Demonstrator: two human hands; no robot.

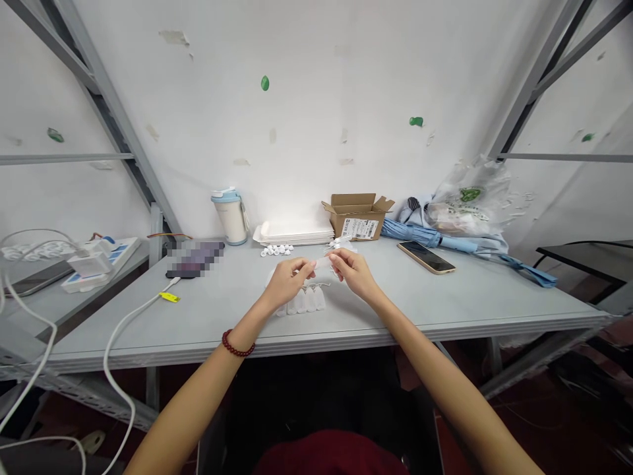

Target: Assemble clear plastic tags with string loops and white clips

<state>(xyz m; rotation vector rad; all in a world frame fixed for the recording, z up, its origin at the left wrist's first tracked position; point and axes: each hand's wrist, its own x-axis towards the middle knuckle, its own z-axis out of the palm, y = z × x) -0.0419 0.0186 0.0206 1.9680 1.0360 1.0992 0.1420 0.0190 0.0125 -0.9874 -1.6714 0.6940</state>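
Between my two hands, above the grey table, is a small translucent white plastic bottle (323, 262), held sideways. My left hand (291, 278) pinches its left end; my right hand (352, 270) pinches the other end. Fingers cover both ends, so I cannot tell whether a cap is on. Several similar small bottles (306, 301) lie side by side on the table just below my hands. Behind my left hand sits a group of small white caps (277, 250). More small white pieces (341, 243), too small to make out, lie behind my right hand.
At the back stand a cup (231, 216) with a blue lid, a stack of white sheets (295, 233) and an open cardboard box (358, 218). To the right are a phone (426, 257), a blue folded umbrella (425, 232) and a plastic bag (467, 201). A white cable (119, 330) hangs at left.
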